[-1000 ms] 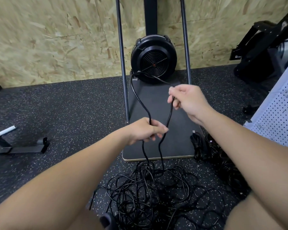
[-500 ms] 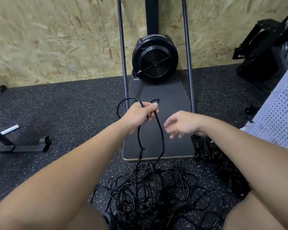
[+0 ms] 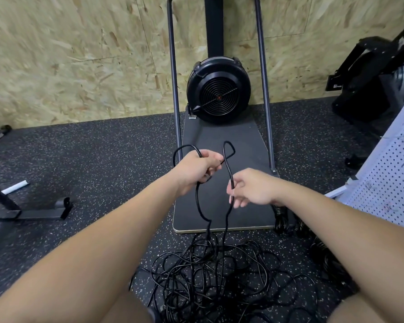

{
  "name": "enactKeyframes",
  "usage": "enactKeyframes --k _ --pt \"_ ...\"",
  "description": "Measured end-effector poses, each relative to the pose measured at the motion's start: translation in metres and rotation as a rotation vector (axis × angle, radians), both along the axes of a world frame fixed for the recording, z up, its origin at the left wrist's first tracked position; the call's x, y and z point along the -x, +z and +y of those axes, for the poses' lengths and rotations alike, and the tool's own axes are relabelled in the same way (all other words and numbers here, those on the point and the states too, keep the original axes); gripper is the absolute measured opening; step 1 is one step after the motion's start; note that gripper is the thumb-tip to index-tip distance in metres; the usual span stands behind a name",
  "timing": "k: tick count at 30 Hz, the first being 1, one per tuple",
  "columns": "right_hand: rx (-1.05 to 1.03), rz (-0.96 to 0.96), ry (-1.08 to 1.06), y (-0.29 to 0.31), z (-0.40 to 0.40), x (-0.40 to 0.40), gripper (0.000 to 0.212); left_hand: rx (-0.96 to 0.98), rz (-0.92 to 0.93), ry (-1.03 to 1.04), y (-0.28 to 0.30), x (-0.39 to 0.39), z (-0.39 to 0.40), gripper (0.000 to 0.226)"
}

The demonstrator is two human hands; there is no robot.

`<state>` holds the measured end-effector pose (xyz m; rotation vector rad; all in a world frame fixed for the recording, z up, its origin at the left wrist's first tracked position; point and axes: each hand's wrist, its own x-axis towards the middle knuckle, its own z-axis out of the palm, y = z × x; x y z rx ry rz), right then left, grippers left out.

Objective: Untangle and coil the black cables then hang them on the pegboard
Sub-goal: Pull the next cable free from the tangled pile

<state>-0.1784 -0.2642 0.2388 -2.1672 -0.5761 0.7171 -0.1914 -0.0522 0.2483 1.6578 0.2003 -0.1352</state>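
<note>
A tangled heap of black cable [image 3: 215,278] lies on the speckled floor between my knees. My left hand [image 3: 196,170] grips two small loops of cable that stick up above its fingers. From it two strands hang down into the heap. My right hand [image 3: 250,186] pinches the right strand [image 3: 229,206] a little below the left hand. Several coiled black cables [image 3: 287,221] lie on the floor under my right forearm. The white pegboard [image 3: 390,173] leans at the right edge.
A black fan machine [image 3: 218,89] stands on a dark base board [image 3: 222,138] with two upright metal bars, against an OSB wall. Black equipment [image 3: 371,80] sits at the far right. A black metal frame foot [image 3: 28,213] lies at the left.
My right hand let go of the raised cable, dropped and now pinches the strand lower down. My left hand rose a little and holds the loops.
</note>
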Motion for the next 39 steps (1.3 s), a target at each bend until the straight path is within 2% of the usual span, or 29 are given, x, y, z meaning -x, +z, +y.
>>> enactKeyframes --k 2,4,6,8,10,12,13,14,16,19,21,23,25,27,31,34,37,39 --pt "-0.059 -0.067 -0.067 0.012 0.001 0.000 0.017 -0.039 0.026 -0.017 -0.001 0.003 0.002 0.025" --pt "-0.170 -0.114 -0.164 0.022 0.003 -0.002 0.020 -0.182 0.040 -0.087 -0.004 0.007 0.002 0.030" --pt "-0.373 -0.070 -0.278 0.029 0.006 -0.008 0.023 -0.370 0.061 -0.210 -0.008 0.013 0.002 0.033" --pt "-0.604 0.000 -0.368 0.036 0.008 -0.014 0.023 -0.469 0.086 -0.388 -0.013 0.024 -0.002 0.035" --pt "-0.796 0.049 -0.416 0.048 0.009 -0.018 0.023 -0.469 0.084 -0.508 -0.022 0.032 -0.008 0.028" --pt "-0.928 0.085 -0.434 0.057 0.010 -0.020 0.023 -0.448 0.026 -0.497 -0.026 0.035 -0.011 0.012" --pt "-0.967 0.106 -0.433 0.060 0.009 -0.021 0.021 -0.438 -0.005 -0.464 -0.026 0.036 -0.012 0.010" --pt "-0.974 0.120 -0.426 0.060 0.009 -0.022 0.019 -0.435 -0.030 -0.423 -0.025 0.034 -0.011 0.019" --pt "-0.841 0.065 -0.434 0.054 0.008 -0.024 0.017 -0.444 -0.075 -0.335 -0.021 0.031 -0.011 0.031" --pt "-0.388 -0.157 -0.408 0.040 0.002 -0.022 0.021 -0.487 -0.138 -0.176 -0.011 0.028 -0.008 0.030" --pt "-0.134 -0.143 -0.292 0.030 0.000 -0.016 0.025 -0.480 -0.191 -0.118 -0.006 0.024 -0.005 0.036" --pt "0.028 -0.019 -0.124 0.015 0.001 -0.006 0.028 -0.451 -0.238 -0.088 -0.002 0.020 -0.005 0.035" --pt "0.048 0.121 -0.019 -0.003 0.004 0.003 0.052 -0.409 -0.266 -0.055 0.001 0.017 -0.008 0.029" --pt "-0.028 0.211 0.011 -0.019 0.010 0.009 0.063 -0.343 -0.271 -0.028 0.003 0.015 -0.011 0.028" --pt "-0.177 0.292 -0.038 -0.034 0.025 0.021 0.037 -0.166 -0.257 0.064 0.007 0.009 -0.009 0.031" --pt "-0.198 0.307 -0.043 -0.037 0.035 0.031 0.023 -0.065 -0.246 0.125 0.007 0.005 -0.003 0.032" --pt "-0.102 0.131 -0.085 -0.027 0.038 0.029 0.021 -0.059 -0.200 0.105 0.012 0.006 0.003 0.023" --pt "-0.115 0.014 -0.140 -0.013 0.039 0.024 0.022 -0.076 -0.126 0.046 0.015 0.008 0.009 0.016"
